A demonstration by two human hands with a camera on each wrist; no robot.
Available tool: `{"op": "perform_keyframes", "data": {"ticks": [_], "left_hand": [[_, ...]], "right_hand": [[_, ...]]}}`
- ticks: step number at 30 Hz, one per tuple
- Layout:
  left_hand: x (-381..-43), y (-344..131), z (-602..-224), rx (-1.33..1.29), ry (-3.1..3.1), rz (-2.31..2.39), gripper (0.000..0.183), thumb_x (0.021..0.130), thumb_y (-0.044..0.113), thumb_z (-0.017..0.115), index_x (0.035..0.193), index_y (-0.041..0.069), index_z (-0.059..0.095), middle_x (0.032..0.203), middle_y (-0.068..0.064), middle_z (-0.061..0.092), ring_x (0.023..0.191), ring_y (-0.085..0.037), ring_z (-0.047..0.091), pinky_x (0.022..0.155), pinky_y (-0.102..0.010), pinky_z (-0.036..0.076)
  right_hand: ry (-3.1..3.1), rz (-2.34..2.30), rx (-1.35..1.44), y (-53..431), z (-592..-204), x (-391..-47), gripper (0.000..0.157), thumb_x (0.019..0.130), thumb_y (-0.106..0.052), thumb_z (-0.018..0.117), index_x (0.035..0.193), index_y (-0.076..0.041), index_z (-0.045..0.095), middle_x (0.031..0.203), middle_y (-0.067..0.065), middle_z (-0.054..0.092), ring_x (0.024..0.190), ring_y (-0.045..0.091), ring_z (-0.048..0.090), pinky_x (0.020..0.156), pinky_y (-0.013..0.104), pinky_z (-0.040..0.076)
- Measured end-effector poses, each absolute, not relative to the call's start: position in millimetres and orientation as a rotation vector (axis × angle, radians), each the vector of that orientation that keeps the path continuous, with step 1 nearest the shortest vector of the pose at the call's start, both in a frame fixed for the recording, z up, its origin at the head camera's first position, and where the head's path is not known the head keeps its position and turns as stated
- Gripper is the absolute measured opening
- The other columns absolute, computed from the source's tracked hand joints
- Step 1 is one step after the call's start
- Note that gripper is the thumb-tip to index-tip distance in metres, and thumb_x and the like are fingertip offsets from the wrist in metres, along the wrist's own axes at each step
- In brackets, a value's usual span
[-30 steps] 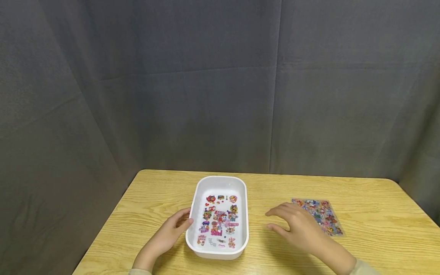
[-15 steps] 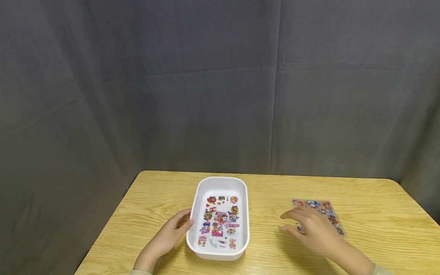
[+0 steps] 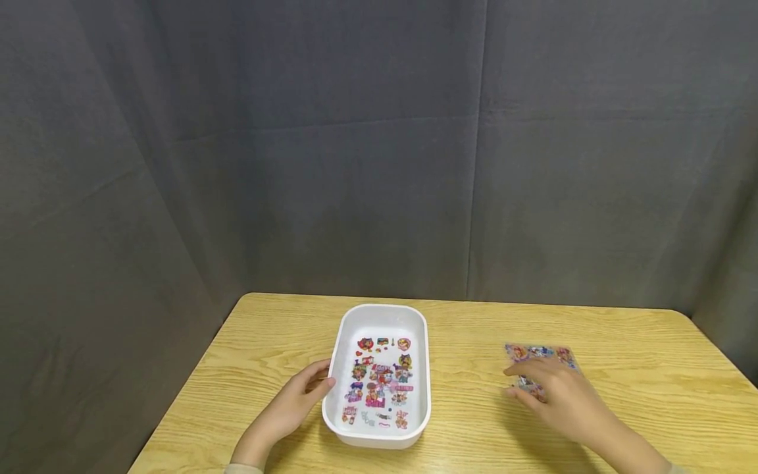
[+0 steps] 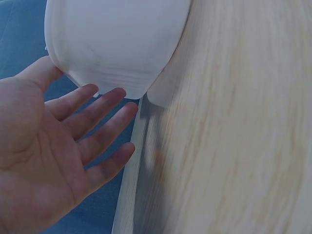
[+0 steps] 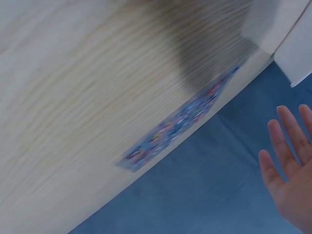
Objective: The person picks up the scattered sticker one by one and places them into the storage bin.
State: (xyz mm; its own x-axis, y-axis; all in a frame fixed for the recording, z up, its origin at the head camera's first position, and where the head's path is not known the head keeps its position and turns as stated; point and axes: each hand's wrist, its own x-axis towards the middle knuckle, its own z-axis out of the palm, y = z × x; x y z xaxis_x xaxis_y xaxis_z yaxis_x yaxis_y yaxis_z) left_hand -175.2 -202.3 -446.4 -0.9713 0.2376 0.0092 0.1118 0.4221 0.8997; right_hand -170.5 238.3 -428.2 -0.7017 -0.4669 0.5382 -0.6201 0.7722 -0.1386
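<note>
A white rectangular plastic box stands on the table. Clear sticker sheets with small cartoon figures lie in its bottom. At the box's left side, my left hand holds the wall, thumb over the rim and fingers along the outside. In the left wrist view the thumb tip is partly hidden behind the box. To the right, a flat, colourful, glossy pack of cartoon stickers lies on the table. My right hand hovers over it, fingers relaxed and holding nothing, covering its lower part in the head view.
The light wood-grain table has rounded far corners. Grey cloth hangs behind it and along both sides. Between the box and the sticker pack lies a stretch of bare tabletop.
My right hand has moved rightward, away from the box and over the sticker pack. My left hand stays at the box's left wall, and the box keeps its place.
</note>
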Motion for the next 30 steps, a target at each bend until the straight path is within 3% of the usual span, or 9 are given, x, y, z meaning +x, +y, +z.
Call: {"op": "perform_keyframes", "data": {"ticks": [6, 15, 23, 30], "left_hand": [[-175, -203, -447, 0.314, 2.546, 1.593, 0.052, 0.103, 0.029, 0.055, 0.145, 0.0, 0.045, 0.13, -0.012, 0.06, 0.114, -0.029, 0.058, 0.101, -0.052, 0.046], [-177, -202, -446, 0.328, 2.562, 1.598, 0.049, 0.103, 0.027, 0.055, 0.144, 0.001, 0.047, 0.13, -0.012, 0.061, 0.117, -0.031, 0.057, 0.103, -0.053, 0.044], [-175, -202, -445, 0.318, 2.545, 1.608, 0.051, 0.103, 0.028, 0.056, 0.145, 0.001, 0.046, 0.13, -0.012, 0.06, 0.116, -0.03, 0.057, 0.103, -0.054, 0.044], [-175, -202, -446, 0.315, 2.551, 1.601, 0.049, 0.103, 0.027, 0.055, 0.144, 0.002, 0.047, 0.13, -0.011, 0.061, 0.114, -0.029, 0.058, 0.103, -0.055, 0.043]], "right_hand": [[-2.585, 0.501, 0.735, 254, -427, -170, 0.027, 0.08, -0.023, 0.084, 0.105, -0.018, 0.075, 0.104, -0.004, 0.072, 0.096, 0.026, 0.069, 0.083, 0.052, 0.056], [-2.746, 0.612, 0.623, 282, -427, -174, 0.028, 0.089, -0.029, 0.076, 0.112, -0.014, 0.074, 0.112, 0.003, 0.071, 0.107, 0.038, 0.065, 0.083, 0.056, 0.054], [-2.864, 0.648, 0.546, 299, -430, -178, 0.03, 0.091, -0.031, 0.073, 0.116, -0.013, 0.072, 0.114, 0.01, 0.069, 0.094, 0.029, 0.068, 0.07, 0.044, 0.058], [-2.933, 0.66, 0.489, 307, -432, -179, 0.033, 0.092, -0.035, 0.071, 0.117, -0.013, 0.072, 0.117, 0.013, 0.068, 0.103, 0.038, 0.065, 0.077, 0.054, 0.055]]}}
